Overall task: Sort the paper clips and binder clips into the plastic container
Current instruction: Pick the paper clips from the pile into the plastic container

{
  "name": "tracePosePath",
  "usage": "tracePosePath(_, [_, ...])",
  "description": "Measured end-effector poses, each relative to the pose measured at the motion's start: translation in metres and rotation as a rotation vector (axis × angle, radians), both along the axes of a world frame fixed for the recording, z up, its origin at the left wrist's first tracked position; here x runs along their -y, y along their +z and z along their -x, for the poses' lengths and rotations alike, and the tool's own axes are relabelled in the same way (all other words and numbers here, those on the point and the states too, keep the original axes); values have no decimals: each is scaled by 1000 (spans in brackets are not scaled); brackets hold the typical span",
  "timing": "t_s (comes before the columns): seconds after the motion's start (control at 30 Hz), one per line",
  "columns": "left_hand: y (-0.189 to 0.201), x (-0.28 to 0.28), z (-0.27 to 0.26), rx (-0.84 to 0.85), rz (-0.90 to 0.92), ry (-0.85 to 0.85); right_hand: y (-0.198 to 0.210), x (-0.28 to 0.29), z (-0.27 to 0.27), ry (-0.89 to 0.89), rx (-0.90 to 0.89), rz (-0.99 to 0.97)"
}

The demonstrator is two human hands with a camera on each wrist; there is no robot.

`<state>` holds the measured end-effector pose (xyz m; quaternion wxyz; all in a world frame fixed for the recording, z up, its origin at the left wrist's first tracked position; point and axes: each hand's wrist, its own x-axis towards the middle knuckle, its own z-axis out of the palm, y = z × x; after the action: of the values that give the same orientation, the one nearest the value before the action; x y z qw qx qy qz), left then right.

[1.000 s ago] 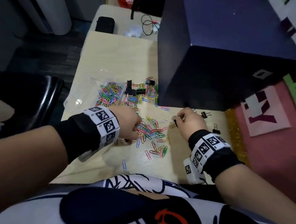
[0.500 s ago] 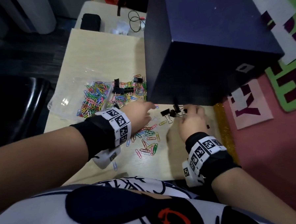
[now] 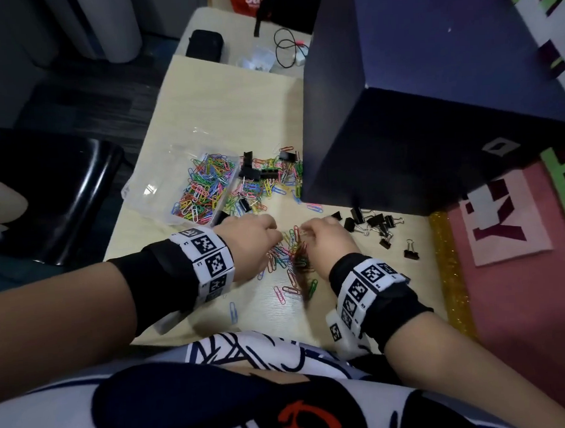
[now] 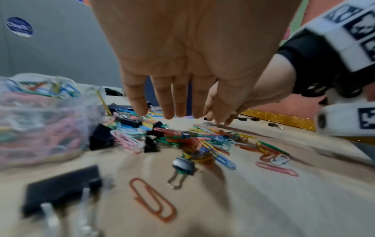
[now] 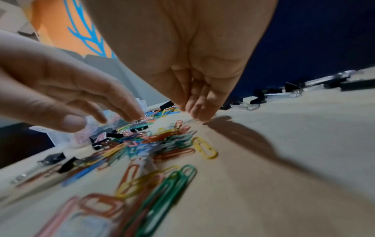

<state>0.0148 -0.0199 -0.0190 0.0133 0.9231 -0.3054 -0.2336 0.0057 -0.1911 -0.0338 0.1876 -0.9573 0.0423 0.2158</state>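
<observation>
Coloured paper clips (image 3: pixel 289 249) lie scattered flat mid-table, more heaped at 12 o'clock. The clear container (image 3: pixel 188 189) at 10 o'clock holds many, upright. Small black binder clips (image 3: pixel 373 225) cluster at 2 o'clock; others, perhaps larger, sit among the far heap.

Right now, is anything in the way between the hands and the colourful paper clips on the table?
No. The left hand and the right hand are right above the paper clip pile, fingers reaching down at its edges. Nothing visible sits between them. The plastic container is just beyond, to the left.
</observation>
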Motion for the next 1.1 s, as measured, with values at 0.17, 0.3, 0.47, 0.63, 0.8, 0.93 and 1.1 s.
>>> tracePosePath(0.17, [9, -18, 2, -19, -81, 74, 0, -8, -11, 31, -83, 85])
tracePosePath(0.3, [11, -33, 9, -127, -59, 34, 3, -15, -19, 64, -39, 62])
tracePosePath(0.47, [0, -39, 23, -265, -110, -192, 6, -15, -27, 68, -10, 188])
tracePosePath(0.63, [-14, -31, 29, -228, -182, -389, 4, -25, -17, 272, -65, 124])
tracePosePath(0.8, [-19, -21, 28, -62, -135, -354, 7, -20, 1, 104, -169, 239])
tracePosePath(0.93, [-20, -19, 18, 66, -111, -242, 3, -21, 18, 48, -265, 277])
tracePosePath(1.1, [-15, -34, 14, 103, -61, -95, 0, -33, 18, 82, -149, 113])
